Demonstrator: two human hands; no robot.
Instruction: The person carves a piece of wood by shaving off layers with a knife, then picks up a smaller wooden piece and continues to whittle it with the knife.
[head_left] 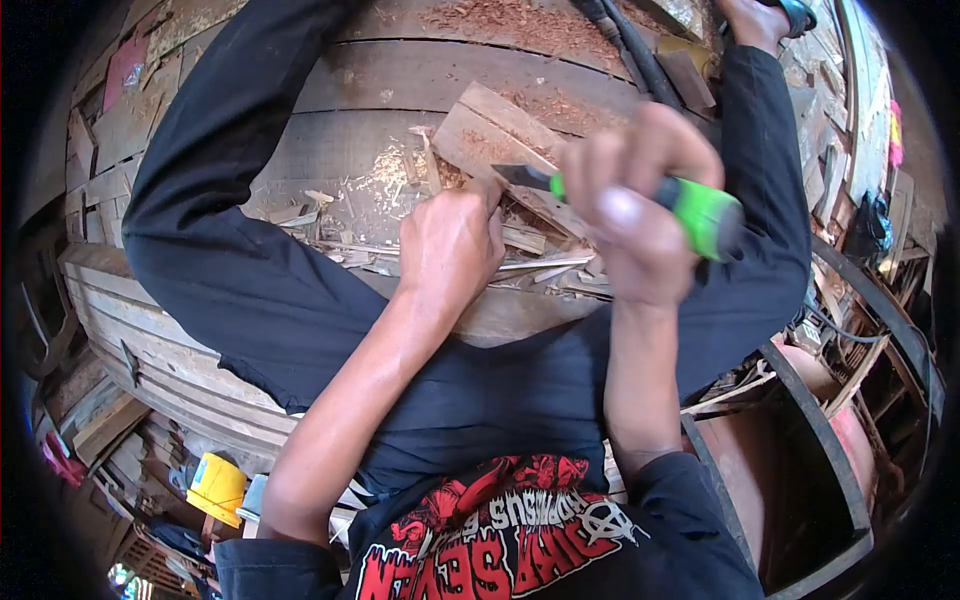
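My right hand (640,200) is wrapped round the green handle (705,215) of a tool and is blurred by motion. The tool's dark blade (522,177) points left, its tip beside the fingers of my left hand (450,235). My left hand is closed, knuckles up, low over the wood between my legs; what its fingers hold is hidden beneath them. Just past both hands lies a flat wooden piece (490,125) with reddish shavings on it. Thin wood strips (545,262) are scattered below the blade.
Wooden planks (390,75) carry shavings in front of me. Dark rods (635,50) lie at the top, near my foot. A yellow container (216,488) stands at the lower left. Curved dark frame pieces (820,440) are at the lower right.
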